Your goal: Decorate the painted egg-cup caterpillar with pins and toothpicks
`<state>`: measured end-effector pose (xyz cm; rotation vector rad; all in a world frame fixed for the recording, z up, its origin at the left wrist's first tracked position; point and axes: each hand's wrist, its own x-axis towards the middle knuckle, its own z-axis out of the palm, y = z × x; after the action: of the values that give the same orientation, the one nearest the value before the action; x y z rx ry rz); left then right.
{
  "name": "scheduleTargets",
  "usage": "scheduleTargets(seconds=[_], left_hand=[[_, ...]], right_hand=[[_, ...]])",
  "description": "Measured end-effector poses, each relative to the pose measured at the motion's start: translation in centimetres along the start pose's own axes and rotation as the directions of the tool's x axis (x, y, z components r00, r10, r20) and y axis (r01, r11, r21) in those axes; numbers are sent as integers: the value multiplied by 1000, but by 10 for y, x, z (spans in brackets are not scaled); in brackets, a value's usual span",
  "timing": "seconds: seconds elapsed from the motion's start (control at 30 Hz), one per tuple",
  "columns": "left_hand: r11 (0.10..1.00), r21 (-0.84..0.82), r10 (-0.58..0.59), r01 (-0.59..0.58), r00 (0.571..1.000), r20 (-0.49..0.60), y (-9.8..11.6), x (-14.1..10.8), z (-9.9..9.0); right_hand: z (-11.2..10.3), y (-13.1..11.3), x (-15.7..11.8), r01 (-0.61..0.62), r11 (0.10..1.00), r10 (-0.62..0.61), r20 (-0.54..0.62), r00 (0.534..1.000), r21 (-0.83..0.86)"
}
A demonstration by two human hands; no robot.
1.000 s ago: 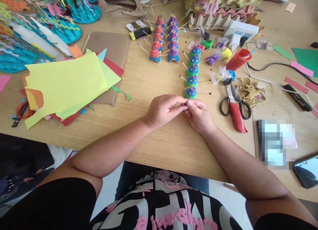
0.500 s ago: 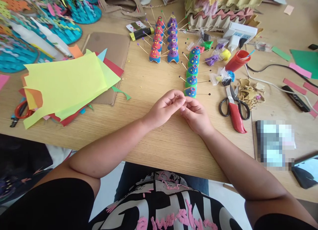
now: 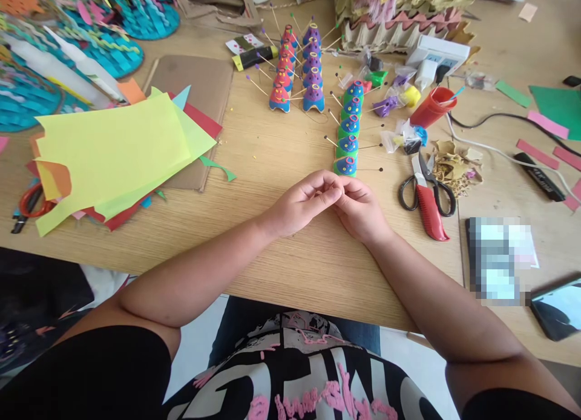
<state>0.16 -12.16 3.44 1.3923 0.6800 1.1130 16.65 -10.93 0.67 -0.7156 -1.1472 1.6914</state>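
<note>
My left hand point(image 3: 305, 201) and my right hand point(image 3: 362, 209) meet fingertip to fingertip above the table, both pinched closed. Whatever lies between the fingers is hidden or too small to make out. Just beyond them stands a row of green and blue egg-carton caterpillar pieces point(image 3: 347, 144), with black-tipped sticks poking out at the sides. Farther left are two more rows of such painted pieces, one red and blue point(image 3: 280, 80), the other purple and blue point(image 3: 313, 80), also with sticks in them.
Coloured paper sheets point(image 3: 113, 154) lie on cardboard point(image 3: 190, 75) at left. To the right are black-handled scissors point(image 3: 447, 196), a red-handled cutter point(image 3: 430, 211), a red cup point(image 3: 433, 105), clay packets point(image 3: 385, 105), a power strip point(image 3: 438, 54) and a phone point(image 3: 558, 308). Egg cartons point(image 3: 399, 36) are stacked behind.
My fingertips have drawn closer together, my left hand shifting slightly right and down. The whole scene has slid a little to the left in view. The caterpillar rows stay in place.
</note>
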Motion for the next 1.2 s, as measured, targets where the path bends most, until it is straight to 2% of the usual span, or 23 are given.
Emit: scheduleTargets(seconds=[0.17, 0.3, 0.37, 0.5, 0.57, 0.87, 1.2], left_hand=[[1000, 15, -11, 11, 1000, 1, -3, -1, -1], [998, 56, 2, 0, 999, -36, -2, 0, -4], [1000, 11, -23, 24, 997, -69, -3, 2, -7], [992, -107, -92, 69, 968, -234, -4, 6, -14], [985, -143, -130, 94, 954, -269, -4, 8, -17], [975, -167, -177, 145, 964, -196, -3, 9, -19], [982, -101, -178, 159, 957, -229, -6, 8, -19]], right_hand=[[-2, 2, 0, 33, 998, -33, -6, 999, -57], [2, -6, -1, 120, 953, -113, 40, 993, -279], [4, -11, -1, 119, 941, -99, 78, 992, -317], [7, -14, -2, 5, 979, 18, 107, 994, -206], [7, -13, -3, -44, 989, 57, 87, 995, -144], [6, -13, -3, -21, 1000, 21, -15, 1000, -16], [8, -17, -1, -62, 998, 61, -62, 996, -16]])
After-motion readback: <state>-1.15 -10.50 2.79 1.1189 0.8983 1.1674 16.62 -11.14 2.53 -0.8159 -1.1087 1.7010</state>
